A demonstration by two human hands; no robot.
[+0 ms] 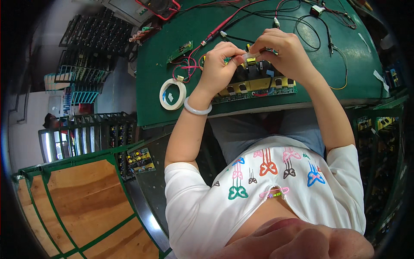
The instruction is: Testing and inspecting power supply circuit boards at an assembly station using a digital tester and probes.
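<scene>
My left hand (219, 64) and my right hand (286, 52) meet above a large circuit board (237, 87) near the front edge of the green-topped table. The fingertips of both are closed in a pinch on a small whitish, translucent piece (247, 56). Its exact kind is too small to make out. Beneath the fingers, the board carries black and yellow components and gold-coloured metal strips; my hands hide part of its far side. A white ring, perhaps a roll of tape (183, 96), lies left of my left wrist. Thin pink wires (188, 67) run beside that hand.
A smaller green circuit board (181, 52) lies at the left of the green table (148, 99). Red (220, 28) and black (297, 19) test leads cross the far side. Racks with circuit boards (375, 125) stand at the right; a wood-panelled green frame (86, 190) stands lower left.
</scene>
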